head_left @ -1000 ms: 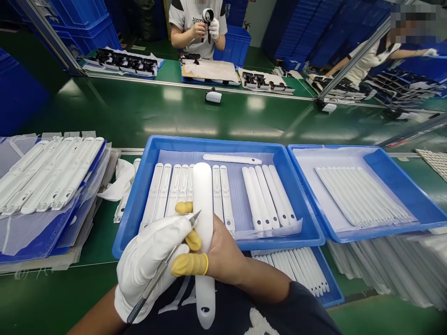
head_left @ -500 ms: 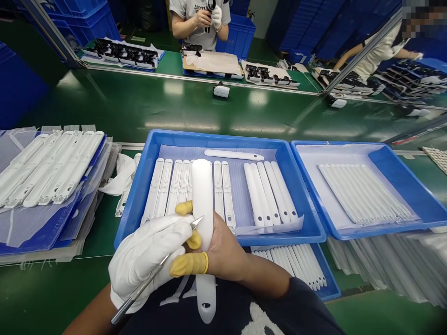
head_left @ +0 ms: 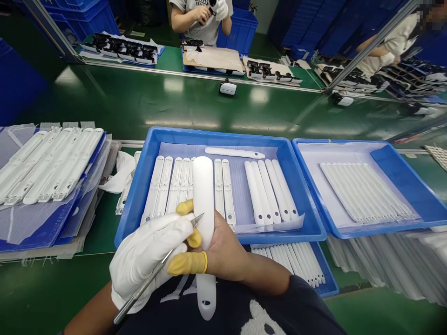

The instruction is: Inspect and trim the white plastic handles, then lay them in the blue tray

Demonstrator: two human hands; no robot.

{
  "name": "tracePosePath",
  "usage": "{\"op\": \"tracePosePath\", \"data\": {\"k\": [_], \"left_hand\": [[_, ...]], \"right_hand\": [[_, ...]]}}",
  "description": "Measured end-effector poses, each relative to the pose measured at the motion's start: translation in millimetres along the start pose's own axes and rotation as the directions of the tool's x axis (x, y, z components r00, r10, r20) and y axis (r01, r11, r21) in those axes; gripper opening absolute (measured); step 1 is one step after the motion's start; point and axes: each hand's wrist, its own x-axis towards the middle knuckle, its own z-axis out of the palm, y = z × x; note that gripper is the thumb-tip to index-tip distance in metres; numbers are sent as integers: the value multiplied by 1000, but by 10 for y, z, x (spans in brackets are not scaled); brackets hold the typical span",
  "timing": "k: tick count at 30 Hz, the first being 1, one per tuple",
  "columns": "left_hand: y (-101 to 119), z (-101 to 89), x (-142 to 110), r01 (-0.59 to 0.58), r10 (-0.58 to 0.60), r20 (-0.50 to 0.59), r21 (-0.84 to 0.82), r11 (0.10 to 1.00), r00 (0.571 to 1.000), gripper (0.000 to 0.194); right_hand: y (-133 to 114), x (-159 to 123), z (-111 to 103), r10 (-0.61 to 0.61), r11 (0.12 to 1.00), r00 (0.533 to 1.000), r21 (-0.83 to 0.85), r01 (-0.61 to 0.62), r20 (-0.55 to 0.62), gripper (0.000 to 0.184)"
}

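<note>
Two hands work close together above a blue plastic tray (head_left: pixel 223 136). The left hand (head_left: pixel 146 253), in a white cotton glove, pinches a slim steel scalpel (head_left: pixel 146 281), its blade tip just beside a white plastic bar (head_left: pixel 203 195). The right hand (head_left: pixel 225 251), with yellow finger cots (head_left: pixel 186 263), is clamped around that bar, which stands lengthwise over the tray's near edge, its holed end toward the person's chest. White slotted strips (head_left: pixel 164 186) and rounded white bars (head_left: pixel 268 190) lie in the tray. Across the green bench (head_left: pixel 139 111), a co-worker (head_left: pixel 200 21) holds a dark part (head_left: pixel 212 4) in gloved hands.
</note>
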Motion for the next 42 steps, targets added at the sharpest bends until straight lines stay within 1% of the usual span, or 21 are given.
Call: {"op": "tracePosePath", "data": {"k": [3, 7, 11, 13, 17, 20, 23, 25, 27, 29, 32, 34, 37, 39, 42], "left_hand": [[-2, 7, -21, 16, -16, -3, -3, 1000, 1000, 48], [-4, 6, -15, 1, -1, 11, -9, 1000, 1000, 53], [-4, 5, 12, -2, 1, -4, -25, 1000, 1000, 53], [-6, -4, 24, -12, 12, 20, -25, 1000, 1000, 53], [-16, -27, 19, -26, 25, 47, 12, 1000, 999, 49], [-16, -21, -18, -3, 4, 27, -11, 1000, 1000, 47], [-9, -2, -53, 29, -28, 4, -46, 999, 1000, 48], [-7, 3, -60, 34, -35, -12, -28, 999, 999, 47], [-7, -1, -52, 16, -16, 3, -18, 1000, 1000, 46], [-5, -8, -34, -5, 5, 32, -13, 1000, 999, 46], [13, -19, 0, 2, -3, 11, 42, 999, 1000, 44], [30, -24, 28, 8, -7, -5, 76, 997, 1000, 42], [44, -27, 68, -15, 15, 8, 101, 995, 1000, 39], [41, -25, 73, -20, 20, 4, 108, 994, 1000, 38], [23, -18, 30, 6, -5, -20, 72, 997, 1000, 44]], "right_hand": [[-2, -3, 3, 7, 1000, 1000, -12, -7, -5, 81], [2, 1, 3, -17, 1000, 1000, -19, 17, 8, 79], [6, -3, 6, -19, 1000, 1000, -17, 18, -18, 80], [7, -6, 6, -18, 1000, 1000, -5, 18, -15, 80], [11, -6, -2, -16, 1000, 1000, -15, 16, 4, 73], [8, -7, -4, -29, 999, 1000, -42, 29, -4, 71], [3, -13, 1, -31, 998, 999, -46, 30, -10, 73], [1, -16, 5, -14, 999, 1000, -37, 13, -10, 77], [1, -17, 6, -11, 1000, 1000, -28, 11, 1, 78], [1, -14, 6, -23, 999, 1000, -31, 23, 17, 76], [1, -6, 4, -36, 999, 999, -28, 37, 29, 72], [0, -1, 4, -27, 1000, 999, -14, 28, 23, 72], [-1, -2, 6, 1, 1000, 1000, -13, -1, -6, 75], [-4, -6, 8, 9, 1000, 1000, -24, -9, -21, 77], [-7, -11, 10, 3, 1000, 1000, -25, -3, -15, 76]]}}
